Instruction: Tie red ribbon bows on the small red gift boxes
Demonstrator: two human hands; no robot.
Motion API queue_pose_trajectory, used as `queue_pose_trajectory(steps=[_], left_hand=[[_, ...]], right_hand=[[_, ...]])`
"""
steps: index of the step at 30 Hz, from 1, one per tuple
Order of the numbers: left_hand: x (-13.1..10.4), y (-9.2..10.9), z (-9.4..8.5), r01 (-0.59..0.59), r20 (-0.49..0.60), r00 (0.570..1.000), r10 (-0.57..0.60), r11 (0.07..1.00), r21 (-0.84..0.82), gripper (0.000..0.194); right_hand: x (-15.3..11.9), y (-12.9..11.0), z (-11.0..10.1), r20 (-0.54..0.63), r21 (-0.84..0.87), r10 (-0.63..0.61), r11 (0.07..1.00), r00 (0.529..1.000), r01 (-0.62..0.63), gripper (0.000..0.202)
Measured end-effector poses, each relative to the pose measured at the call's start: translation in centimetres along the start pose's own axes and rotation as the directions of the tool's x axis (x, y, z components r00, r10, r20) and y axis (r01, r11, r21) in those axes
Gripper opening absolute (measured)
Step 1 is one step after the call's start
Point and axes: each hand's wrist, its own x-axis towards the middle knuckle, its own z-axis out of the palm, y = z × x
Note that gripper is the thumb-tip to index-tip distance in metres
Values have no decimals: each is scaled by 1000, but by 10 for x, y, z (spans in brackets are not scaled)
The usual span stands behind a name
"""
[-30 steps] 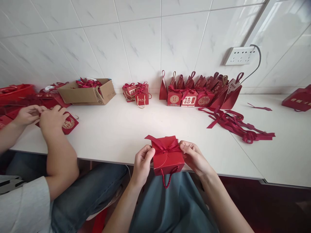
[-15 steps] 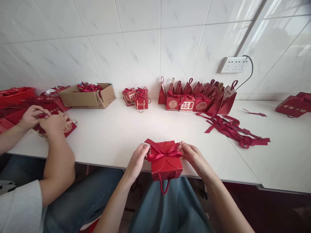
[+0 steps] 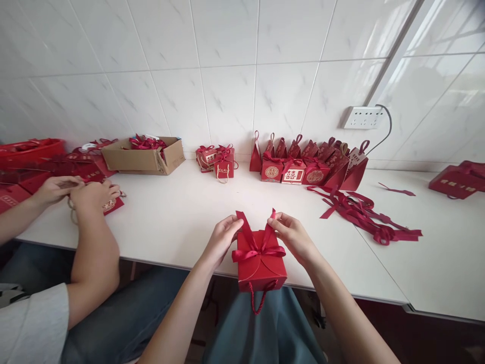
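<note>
A red gift box (image 3: 261,273) sits at the table's front edge, its rope handle (image 3: 258,307) hanging toward me. A dark red ribbon (image 3: 259,251) is tied in a bow across its top, with two tails spread upward in a V. My left hand (image 3: 223,236) pinches the left tail near its end. The end of the right tail is between the thumb and fingers of my right hand (image 3: 290,232).
Finished-looking red boxes (image 3: 291,169) stand along the wall, with loose ribbons (image 3: 364,215) in front. A cardboard box (image 3: 144,156) of ribbons is at the left. Beside me a co-worker's hands (image 3: 79,192) handle another red box (image 3: 113,205). A power strip (image 3: 362,118) hangs on the wall.
Both my hands have moved up and inward, now holding the ribbon tails upright rather than being at the bow's sides. The view has tilted up slightly.
</note>
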Motion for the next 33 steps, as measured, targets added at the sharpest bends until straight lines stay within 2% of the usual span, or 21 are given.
queue_pose_trajectory(steps=[8,15,17,19,21,23,25,28,31,33], left_hand=[[11,-2,7,51,33,998,-50,998,-43,23],[11,-8,7,110,44,993,-109,994,-21,22],[14,-9,1,102,-7,995,-102,995,3,20],[15,-10,-10,58,-115,992,-53,998,38,22],[9,-10,-22,-8,-249,968,27,997,77,22],[-4,-10,-30,-50,-299,950,90,989,137,22],[-23,-9,-31,-38,-209,974,87,972,230,33],[-47,-7,-19,-19,-38,999,35,932,363,45],[-56,-7,-6,-15,-11,1000,20,939,344,45],[-55,-9,-1,-2,-10,1000,5,955,297,43]], right_hand=[[23,-2,15,32,78,133,988,991,-135,47],[32,10,10,21,76,247,966,969,-248,30],[31,11,4,-13,59,247,967,969,-246,27],[25,10,-5,-79,43,215,976,973,-212,29],[11,7,-15,-184,-14,125,991,975,-129,28],[-9,3,-22,-250,-168,-2,985,968,-41,28],[-30,-1,-22,-204,-349,-55,937,977,-20,41],[-51,-2,-13,-66,-472,14,880,998,-44,51],[-57,1,-3,-2,-478,50,877,999,-44,50],[-56,2,0,2,-462,54,885,999,-47,49]])
